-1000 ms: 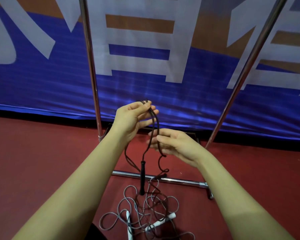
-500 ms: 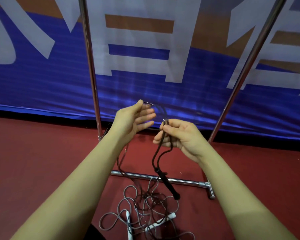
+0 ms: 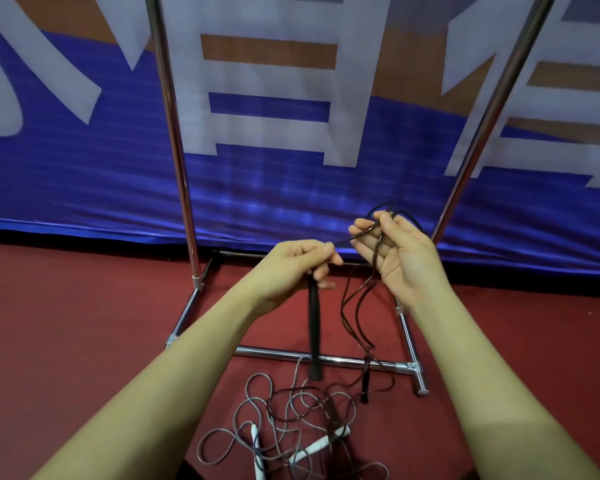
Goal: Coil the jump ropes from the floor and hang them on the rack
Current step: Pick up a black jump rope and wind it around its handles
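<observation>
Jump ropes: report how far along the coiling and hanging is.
Done: nothing hangs on the visible rack. In hand: the left hand grips the black rope near its handle; the right hand holds its loops. Left: finishing it, plus the grey rope tangled on the floor.

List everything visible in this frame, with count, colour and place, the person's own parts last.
dark jump rope: one, dark brown cord with black handles, held up in both hands, its lower loops reaching the floor
black handle: one, hanging from the left hand; a second black handle dangles lower right
grey jump rope: one, grey cord with white handles, tangled on the floor
rack: one, chrome tubes, two uprights and a floor base, behind the ropes
banner: one, blue with white and brown shapes, behind the rack
floor: dark red
left hand: grips the rope at the handle top
right hand: holds gathered cord loops
</observation>
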The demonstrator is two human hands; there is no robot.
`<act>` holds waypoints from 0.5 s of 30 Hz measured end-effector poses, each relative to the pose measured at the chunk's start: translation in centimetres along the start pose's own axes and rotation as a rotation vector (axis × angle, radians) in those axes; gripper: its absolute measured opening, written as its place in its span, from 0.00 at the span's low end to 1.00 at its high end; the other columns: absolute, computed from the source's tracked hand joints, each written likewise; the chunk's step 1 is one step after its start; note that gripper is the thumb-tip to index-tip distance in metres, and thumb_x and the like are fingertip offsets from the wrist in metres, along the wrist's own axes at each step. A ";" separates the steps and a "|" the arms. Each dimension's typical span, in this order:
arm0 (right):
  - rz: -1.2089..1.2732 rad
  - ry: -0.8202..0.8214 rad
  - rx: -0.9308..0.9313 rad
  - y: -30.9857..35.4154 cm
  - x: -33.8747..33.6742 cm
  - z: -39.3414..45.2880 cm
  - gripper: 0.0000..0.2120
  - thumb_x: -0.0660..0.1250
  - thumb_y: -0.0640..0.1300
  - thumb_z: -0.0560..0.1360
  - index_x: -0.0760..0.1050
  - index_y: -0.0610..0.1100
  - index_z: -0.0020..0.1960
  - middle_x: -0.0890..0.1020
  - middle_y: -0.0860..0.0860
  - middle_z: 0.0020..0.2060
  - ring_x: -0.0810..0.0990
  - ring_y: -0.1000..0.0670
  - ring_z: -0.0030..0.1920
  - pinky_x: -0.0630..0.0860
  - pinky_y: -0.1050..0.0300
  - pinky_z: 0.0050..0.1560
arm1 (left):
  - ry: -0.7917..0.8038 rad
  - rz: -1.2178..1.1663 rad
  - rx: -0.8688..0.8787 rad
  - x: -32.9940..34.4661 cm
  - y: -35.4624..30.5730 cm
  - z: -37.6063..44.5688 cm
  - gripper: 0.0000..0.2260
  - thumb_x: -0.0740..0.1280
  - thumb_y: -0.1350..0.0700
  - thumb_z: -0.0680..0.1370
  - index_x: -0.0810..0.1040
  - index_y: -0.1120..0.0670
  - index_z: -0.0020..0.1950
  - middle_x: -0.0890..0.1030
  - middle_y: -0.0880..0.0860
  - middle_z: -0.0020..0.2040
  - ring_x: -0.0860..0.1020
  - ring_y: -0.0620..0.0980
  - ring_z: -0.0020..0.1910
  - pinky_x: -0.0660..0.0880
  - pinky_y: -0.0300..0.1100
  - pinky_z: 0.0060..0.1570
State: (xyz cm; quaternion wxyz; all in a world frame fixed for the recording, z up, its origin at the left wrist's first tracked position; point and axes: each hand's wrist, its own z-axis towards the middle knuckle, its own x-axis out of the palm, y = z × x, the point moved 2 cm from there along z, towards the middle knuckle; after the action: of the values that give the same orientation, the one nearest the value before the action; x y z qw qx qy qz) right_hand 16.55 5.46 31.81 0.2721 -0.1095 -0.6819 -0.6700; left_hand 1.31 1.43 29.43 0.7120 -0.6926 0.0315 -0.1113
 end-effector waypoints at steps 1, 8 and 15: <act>-0.026 -0.006 0.020 -0.1 0.0 0.0 0.08 0.58 0.40 0.80 0.73 0.42 0.45 0.84 0.47 0.34 0.85 0.49 0.37 0.82 0.57 0.40 | -0.023 -0.082 0.002 0.0 -0.2 0.1 0.11 0.57 0.57 0.81 0.75 0.59 0.43 0.70 0.48 0.25 0.69 0.43 0.23 0.79 0.41 0.37; -0.113 -0.012 0.173 -0.7 -0.3 -0.2 0.11 0.57 0.44 0.81 0.75 0.40 0.46 0.84 0.47 0.32 0.84 0.51 0.34 0.81 0.59 0.37 | -0.161 -0.450 0.030 -1.0 -0.7 0.5 0.10 0.58 0.53 0.80 0.69 0.54 0.40 0.73 0.48 0.27 0.60 0.41 0.17 0.60 0.32 0.19; 0.339 -0.019 0.082 0.7 0.3 0.0 0.11 0.55 0.44 0.82 0.72 0.41 0.45 0.85 0.47 0.36 0.85 0.52 0.38 0.82 0.57 0.40 | -0.072 -0.296 -0.105 0.0 0.7 0.5 0.09 0.59 0.60 0.80 0.77 0.60 0.44 0.84 0.55 0.39 0.81 0.45 0.31 0.76 0.34 0.29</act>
State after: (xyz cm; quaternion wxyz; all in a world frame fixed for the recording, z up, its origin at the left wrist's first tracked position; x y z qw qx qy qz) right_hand 16.68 5.43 32.53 0.3788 -0.2181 -0.6831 -0.5851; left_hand 1.45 1.89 28.75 0.6514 -0.7294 -0.0908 -0.1881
